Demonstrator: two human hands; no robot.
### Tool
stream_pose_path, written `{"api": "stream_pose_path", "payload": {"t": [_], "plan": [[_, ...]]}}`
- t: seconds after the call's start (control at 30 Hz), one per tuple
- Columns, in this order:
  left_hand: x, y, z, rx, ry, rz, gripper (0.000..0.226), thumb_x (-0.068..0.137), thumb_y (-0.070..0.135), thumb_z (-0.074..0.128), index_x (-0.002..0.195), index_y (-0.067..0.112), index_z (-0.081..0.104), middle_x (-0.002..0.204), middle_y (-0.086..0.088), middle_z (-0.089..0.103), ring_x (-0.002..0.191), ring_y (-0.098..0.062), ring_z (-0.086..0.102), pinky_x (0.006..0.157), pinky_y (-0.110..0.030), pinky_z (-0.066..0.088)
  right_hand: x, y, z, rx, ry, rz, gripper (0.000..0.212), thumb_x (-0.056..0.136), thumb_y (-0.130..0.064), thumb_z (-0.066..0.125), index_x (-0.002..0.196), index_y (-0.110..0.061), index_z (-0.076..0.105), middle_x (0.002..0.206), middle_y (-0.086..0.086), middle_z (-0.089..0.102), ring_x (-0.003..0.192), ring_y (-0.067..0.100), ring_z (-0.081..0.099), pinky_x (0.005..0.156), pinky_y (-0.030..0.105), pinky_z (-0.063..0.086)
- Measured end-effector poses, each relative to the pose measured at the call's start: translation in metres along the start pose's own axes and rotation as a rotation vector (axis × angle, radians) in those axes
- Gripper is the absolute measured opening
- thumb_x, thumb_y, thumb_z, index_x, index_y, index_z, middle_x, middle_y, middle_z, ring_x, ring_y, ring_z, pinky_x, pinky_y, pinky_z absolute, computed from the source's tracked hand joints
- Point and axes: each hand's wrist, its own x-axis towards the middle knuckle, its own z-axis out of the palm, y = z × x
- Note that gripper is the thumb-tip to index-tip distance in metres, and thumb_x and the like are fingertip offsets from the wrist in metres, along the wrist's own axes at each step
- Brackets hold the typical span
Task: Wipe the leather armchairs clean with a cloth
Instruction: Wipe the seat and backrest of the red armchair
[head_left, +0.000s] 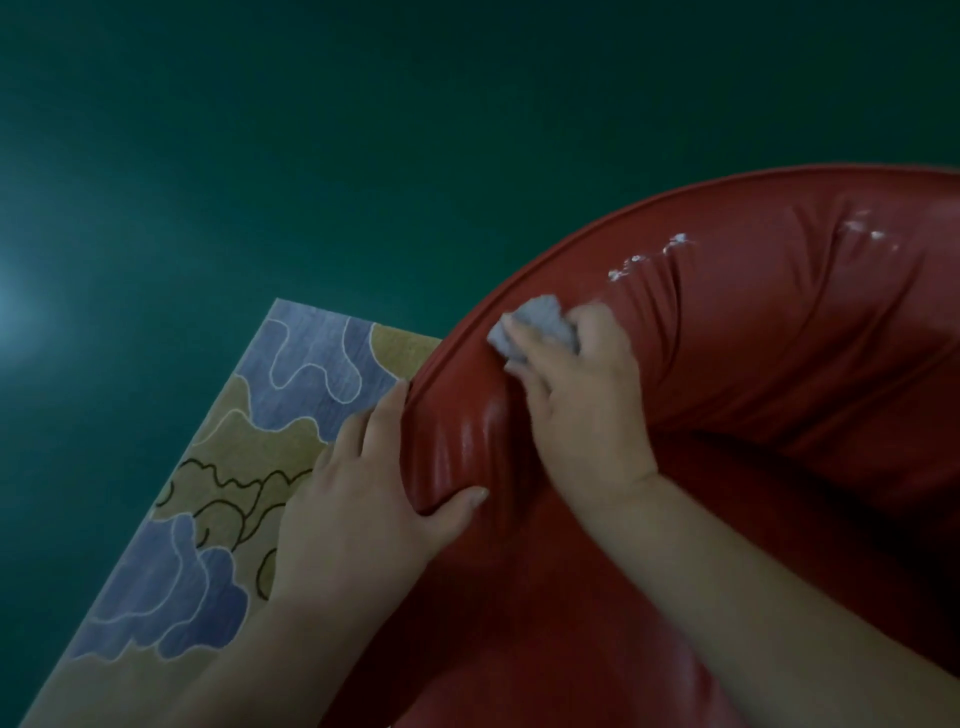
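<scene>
Wiping along the rounded back of the red leather armchair (753, 338), mid-stroke!

Right hand (582, 395) closed on a small crumpled grey cloth (540, 325), pressed to the leather just inside the armchair's piped rim; left hand (363, 499) clamped over the rim, steadying. White specks (675, 241) sit further along that rim, so the next pass likely calls for sliding the cloth that way.
</scene>
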Motion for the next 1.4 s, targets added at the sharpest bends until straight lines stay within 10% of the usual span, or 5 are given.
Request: {"api": "stream_pose_path", "payload": {"t": [0.4,1.4], "plan": [[0.086,0.068,0.014,-0.02,0.028,0.177,0.114,0.058,0.074,0.057,0.148,0.016,0.019,0.144,-0.004,0.038,0.126,-0.027,0.041,0.101,-0.042,0.036,0.012,0.035,-0.019,-0.155,-0.004,0.029,0.034,0.084,-0.021,0.066,0.118,-0.023,0.067,0.094,0.015,0.052,0.084,0.034,0.052,0.069,0.043,0.045],[0.082,0.067,0.024,0.046,0.091,0.16,0.122,0.053,0.091,0.042,0.148,0.019,0.018,0.143,-0.005,0.04,0.13,-0.027,0.039,0.101,-0.044,0.039,0.009,0.069,-0.036,-0.058,0.142,0.072,0.031,0.087,-0.024,0.063,0.118,-0.02,0.067,0.09,0.012,0.05,0.08,0.023,0.048,0.073,0.036,0.044]]}}
